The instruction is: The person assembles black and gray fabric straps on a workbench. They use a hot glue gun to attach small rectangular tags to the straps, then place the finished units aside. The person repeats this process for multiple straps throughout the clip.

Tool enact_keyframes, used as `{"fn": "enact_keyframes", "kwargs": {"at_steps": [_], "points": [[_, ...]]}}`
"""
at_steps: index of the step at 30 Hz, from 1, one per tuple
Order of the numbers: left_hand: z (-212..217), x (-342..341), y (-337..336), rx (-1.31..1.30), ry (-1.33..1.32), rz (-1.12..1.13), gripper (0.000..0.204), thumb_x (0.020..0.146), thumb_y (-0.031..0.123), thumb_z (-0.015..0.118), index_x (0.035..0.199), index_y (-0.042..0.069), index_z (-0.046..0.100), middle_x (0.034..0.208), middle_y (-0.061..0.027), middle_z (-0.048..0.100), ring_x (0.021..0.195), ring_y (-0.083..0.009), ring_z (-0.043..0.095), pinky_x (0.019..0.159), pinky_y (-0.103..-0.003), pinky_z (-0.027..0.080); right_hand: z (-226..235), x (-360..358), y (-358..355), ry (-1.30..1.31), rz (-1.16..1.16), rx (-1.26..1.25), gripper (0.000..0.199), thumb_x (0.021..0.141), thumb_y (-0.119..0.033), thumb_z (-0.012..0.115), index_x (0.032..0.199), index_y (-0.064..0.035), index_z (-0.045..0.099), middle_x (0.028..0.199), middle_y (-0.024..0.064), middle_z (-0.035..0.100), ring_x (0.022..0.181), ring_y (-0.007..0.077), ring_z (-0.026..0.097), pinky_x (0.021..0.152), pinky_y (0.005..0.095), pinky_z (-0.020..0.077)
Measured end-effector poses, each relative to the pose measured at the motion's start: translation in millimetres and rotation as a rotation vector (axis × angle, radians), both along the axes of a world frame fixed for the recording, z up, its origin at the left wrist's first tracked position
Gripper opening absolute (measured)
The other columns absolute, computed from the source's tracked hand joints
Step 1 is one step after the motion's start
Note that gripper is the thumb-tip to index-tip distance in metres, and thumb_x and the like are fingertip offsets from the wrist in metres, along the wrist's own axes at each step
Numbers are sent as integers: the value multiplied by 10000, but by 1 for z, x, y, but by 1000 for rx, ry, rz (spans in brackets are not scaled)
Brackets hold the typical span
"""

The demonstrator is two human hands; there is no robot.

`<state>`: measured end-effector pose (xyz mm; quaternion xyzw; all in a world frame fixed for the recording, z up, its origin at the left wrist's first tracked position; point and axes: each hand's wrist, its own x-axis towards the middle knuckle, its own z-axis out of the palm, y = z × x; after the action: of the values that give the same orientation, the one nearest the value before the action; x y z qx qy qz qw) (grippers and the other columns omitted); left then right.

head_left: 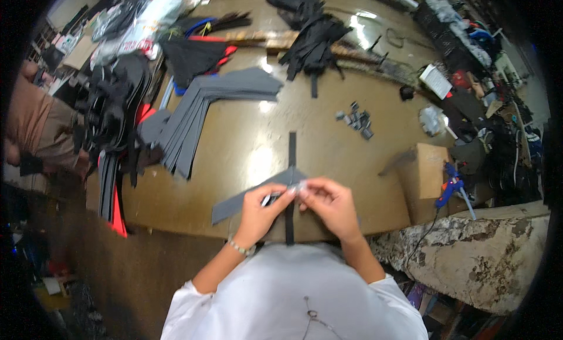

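- At the far left edge another person [29,126] in a brown top stands by the table [328,135], beside a heap of black and red cut pieces [117,123].
- Next to that, a fanned stack of grey angled pieces [205,105] lies on the brown tabletop.
- The left hand [258,208], with a bracelet at the wrist, has its fingers pinched narrow on a grey angled piece [246,199] at the table's near edge.
- A black strap [291,164] runs straight across that piece, from the tabletop down past the hands.
- The right hand [328,202] meets the left, fingertips closed on a small pale bit where strap and grey piece cross; what it is I cannot tell.
- Farther back, small grey buckles [356,118] sit scattered.
- At right, a cardboard box [425,176], with a blue glue gun [451,184] just beside it.
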<state>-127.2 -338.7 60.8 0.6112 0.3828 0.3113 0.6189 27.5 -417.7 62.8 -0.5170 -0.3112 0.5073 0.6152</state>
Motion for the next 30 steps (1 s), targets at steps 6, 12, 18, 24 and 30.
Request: {"fn": "enact_keyframes", "kwargs": {"at_steps": [6, 12, 18, 24, 30], "points": [[8, 3, 3, -31, -35, -2, 167, 850, 118, 738, 962, -6, 728, 865, -31, 703, 779, -71, 594, 722, -228, 471, -6, 2, 3, -162, 40, -95, 209, 930, -108, 650, 1078, 40, 658, 943, 86, 697, 781, 120, 670, 713, 246, 543], [2, 0, 5, -75, -45, 1, 183, 851, 125, 743, 980, -4, 730, 897, -49, 718, 810, -68, 604, 748, -221, 477, -7, 0, 5, -131, 32, -32, 221, 945, -145, 634, 1079, 28, 664, 894, 77, 695, 779, 99, 670, 698, 244, 539], [-5, -4, 4, -29, -58, -1, 165, 853, 116, 740, 967, -3, 732, 879, -48, 716, 804, -66, 604, 735, -220, 475, -1, -2, 3, -179, 78, -107, 201, 932, -50, 630, 1091, 75, 629, 962, 107, 664, 806, 132, 657, 747, 245, 554], [-4, -8, 4, -6, -74, -26, 152, 861, 100, 727, 968, -8, 727, 879, -42, 713, 796, -68, 603, 727, -219, 475, 0, -2, 4, -198, 99, -91, 196, 937, -69, 631, 1086, 58, 637, 946, 86, 671, 773, 99, 639, 713, 227, 524], [-4, -9, 3, -28, -63, -17, 154, 863, 98, 724, 971, -11, 723, 887, -40, 713, 795, -70, 602, 733, -219, 476, -2, -4, 7, -207, 90, -86, 170, 941, -75, 629, 1053, 52, 639, 932, 71, 667, 770, 89, 632, 705, 222, 518]]}}
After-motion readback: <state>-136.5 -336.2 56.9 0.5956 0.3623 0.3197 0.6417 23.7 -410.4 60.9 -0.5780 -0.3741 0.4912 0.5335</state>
